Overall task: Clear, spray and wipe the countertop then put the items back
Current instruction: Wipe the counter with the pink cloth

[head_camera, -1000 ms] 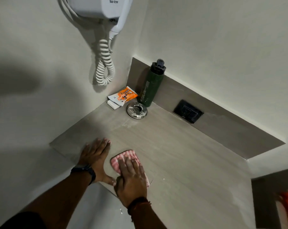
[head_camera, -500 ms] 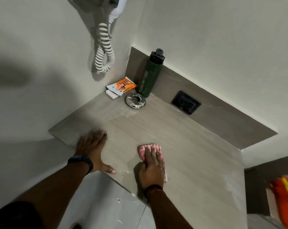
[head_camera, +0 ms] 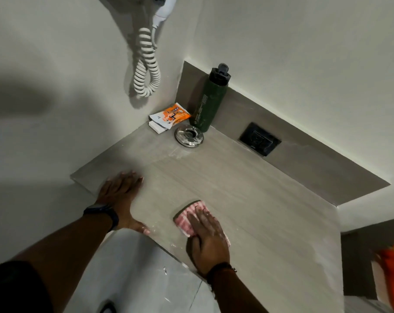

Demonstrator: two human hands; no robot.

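My right hand [head_camera: 206,236] presses flat on a pink-and-white striped cloth [head_camera: 187,219] near the front edge of the grey countertop [head_camera: 259,199]. My left hand [head_camera: 121,197] lies flat and spread on the countertop's left front corner, holding nothing. In the far corner stand a dark green bottle [head_camera: 208,105] with a black cap, a shiny round metal dish [head_camera: 188,135], and an orange-and-white packet [head_camera: 170,116] resting on a small white bar.
A wall-mounted white dryer with a coiled cord [head_camera: 146,64] hangs above the left corner. A black socket [head_camera: 259,141] sits in the backsplash. Something orange [head_camera: 392,274] shows at the right edge, below the counter's end.
My right hand slid the cloth to the right and then a little back toward the front edge. My left hand stayed planted on the corner.
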